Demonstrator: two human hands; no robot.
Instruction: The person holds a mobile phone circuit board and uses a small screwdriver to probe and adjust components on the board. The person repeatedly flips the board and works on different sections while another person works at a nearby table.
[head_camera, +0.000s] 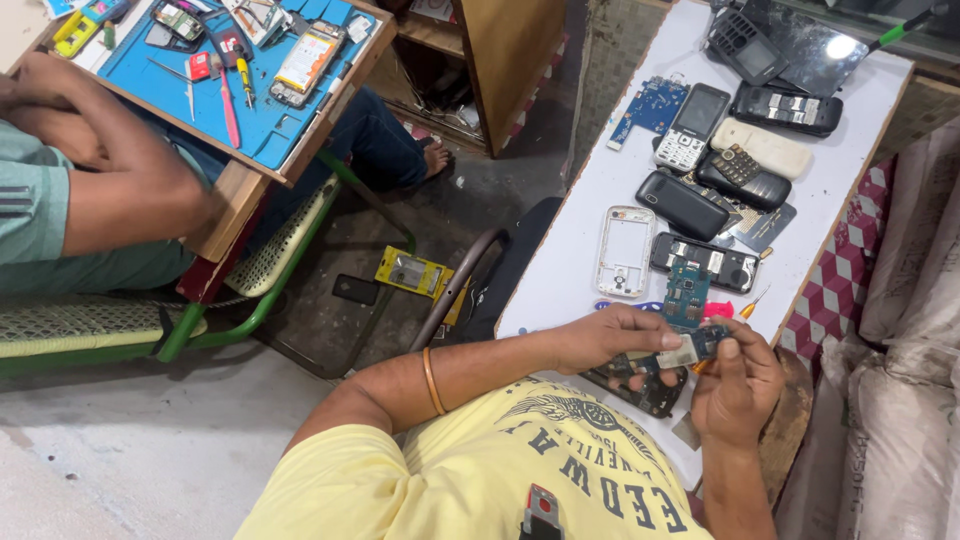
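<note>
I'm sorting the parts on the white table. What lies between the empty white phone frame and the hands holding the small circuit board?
In the head view, a blue-green circuit board and a strip of bare white table lie between the white phone frame and the hands' small circuit board.

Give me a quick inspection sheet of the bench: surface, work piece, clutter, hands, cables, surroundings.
Surface: white table, strewn with phone parts.
Job's things: small circuit board held in both hands above a dark phone frame.
Clutter: several keypad phones, white frame, blue board, green board, screwdriver.
Grippers: left hand and right hand both pinch the board.
Cables: nothing seen.
Surroundings: another person's arm at a blue mat with tools; green chair; sacks on the right.
</note>
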